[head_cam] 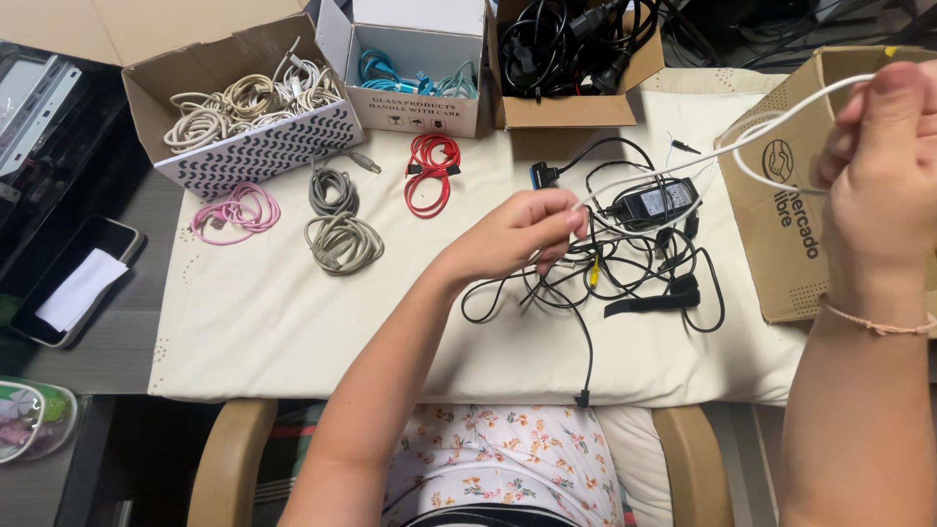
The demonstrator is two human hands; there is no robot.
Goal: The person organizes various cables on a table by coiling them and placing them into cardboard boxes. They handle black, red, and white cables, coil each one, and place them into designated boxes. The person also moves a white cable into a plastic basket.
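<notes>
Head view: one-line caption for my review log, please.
Left hand and right hand stretch a thin white cable above a tangle of black cables on a cream cloth-covered table.

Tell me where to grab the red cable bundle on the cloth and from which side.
Take the red cable bundle at its waist, where a dark tie seems to cinch the coils, coming straight down from above. It lies flat on the cloth with clear space on both sides, so fingers can close across the narrow middle; the loose loops at either end would slip.
</notes>
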